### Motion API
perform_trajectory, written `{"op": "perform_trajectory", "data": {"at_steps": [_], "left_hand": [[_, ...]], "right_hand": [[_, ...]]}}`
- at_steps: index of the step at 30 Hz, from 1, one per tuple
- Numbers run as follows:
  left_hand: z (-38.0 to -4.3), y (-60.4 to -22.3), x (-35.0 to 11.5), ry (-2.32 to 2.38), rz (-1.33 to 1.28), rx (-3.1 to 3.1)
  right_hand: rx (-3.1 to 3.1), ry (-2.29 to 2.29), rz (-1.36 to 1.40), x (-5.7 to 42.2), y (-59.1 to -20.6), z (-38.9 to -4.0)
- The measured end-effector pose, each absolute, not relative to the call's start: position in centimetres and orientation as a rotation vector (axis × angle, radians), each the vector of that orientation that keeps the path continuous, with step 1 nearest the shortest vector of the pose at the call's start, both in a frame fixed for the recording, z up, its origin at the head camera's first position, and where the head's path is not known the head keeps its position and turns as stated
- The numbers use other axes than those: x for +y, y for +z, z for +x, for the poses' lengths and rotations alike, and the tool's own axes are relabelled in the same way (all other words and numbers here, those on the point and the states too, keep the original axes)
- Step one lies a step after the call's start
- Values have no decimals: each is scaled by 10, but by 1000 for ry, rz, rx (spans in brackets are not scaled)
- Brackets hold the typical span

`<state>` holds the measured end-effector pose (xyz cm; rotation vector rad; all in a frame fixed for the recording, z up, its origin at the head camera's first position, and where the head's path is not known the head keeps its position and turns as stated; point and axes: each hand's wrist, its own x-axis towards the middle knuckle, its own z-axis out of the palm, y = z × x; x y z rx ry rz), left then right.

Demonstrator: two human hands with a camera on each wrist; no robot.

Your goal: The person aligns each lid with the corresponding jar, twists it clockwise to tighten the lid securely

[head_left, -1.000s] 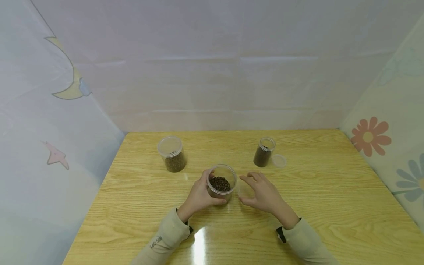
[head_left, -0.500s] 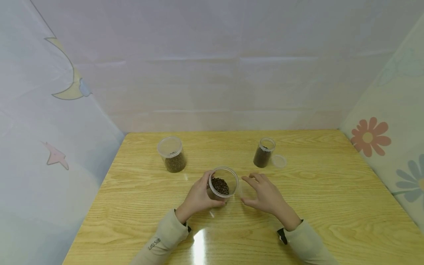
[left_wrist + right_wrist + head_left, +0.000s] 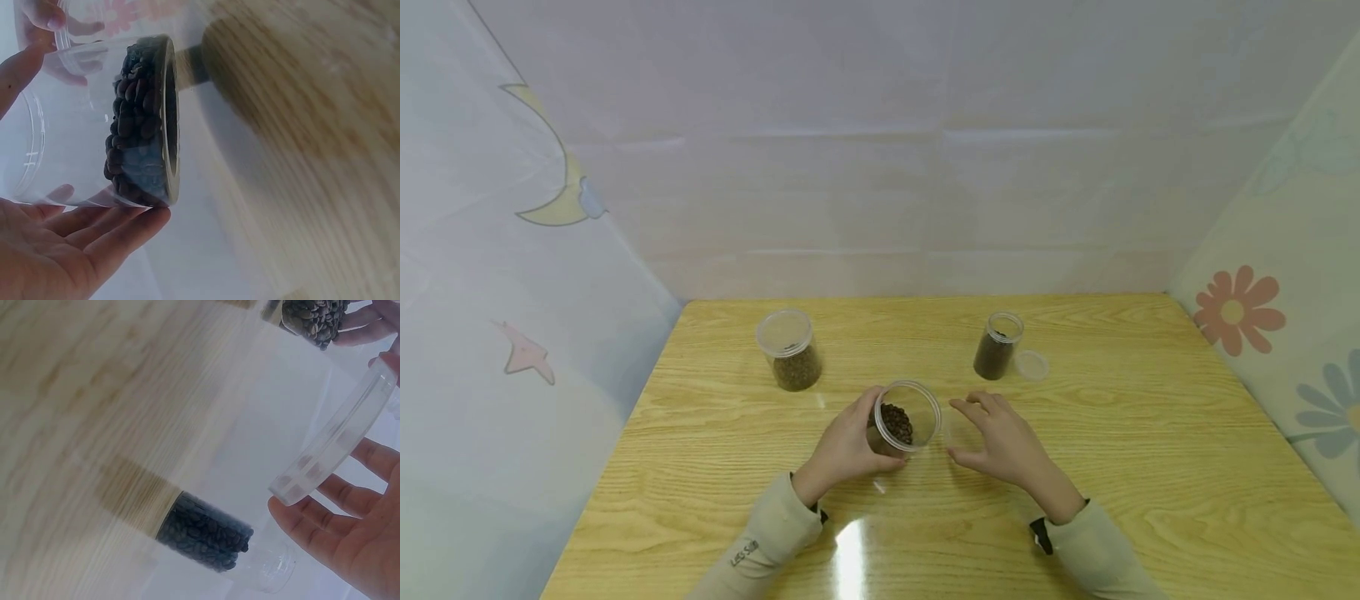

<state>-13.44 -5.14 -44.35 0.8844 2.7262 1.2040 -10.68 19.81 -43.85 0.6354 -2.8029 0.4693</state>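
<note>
My left hand (image 3: pixel 842 446) grips a clear round jar (image 3: pixel 75 125), its mouth uncovered. Dark brown coffee beans (image 3: pixel 134 125) fill its lower part. The jar leans to the right, and the left wrist view shows its base raised off the table. A clear round lid (image 3: pixel 337 440) is held by its edge in my right hand (image 3: pixel 1003 442), fingers and thumb spread around it. That lid stands just right of the jar's rim, apart from it; in the head view it is faint.
On the wooden table (image 3: pixel 1120 433), a wide jar (image 3: pixel 796 367) of brown contents stands at the back left, seemingly lidded. A narrower uncovered jar (image 3: pixel 995 354) of dark beans stands back right, beside a small clear lid (image 3: pixel 1032 364). Patterned cloth walls (image 3: pixel 880 208) surround the table.
The held jar has tilted further to the right, its beans shifting within view, as my left wrist moved slightly left. My right hand and its lid have moved slightly right.
</note>
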Motion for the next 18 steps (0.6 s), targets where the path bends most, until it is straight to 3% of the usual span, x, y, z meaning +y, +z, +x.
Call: {"op": "perform_trajectory", "data": {"at_steps": [18], "left_hand": [[-135, -436, -58, 999, 889, 2778]], "right_hand": [[-2804, 483, 634, 201, -435, -107]]}}
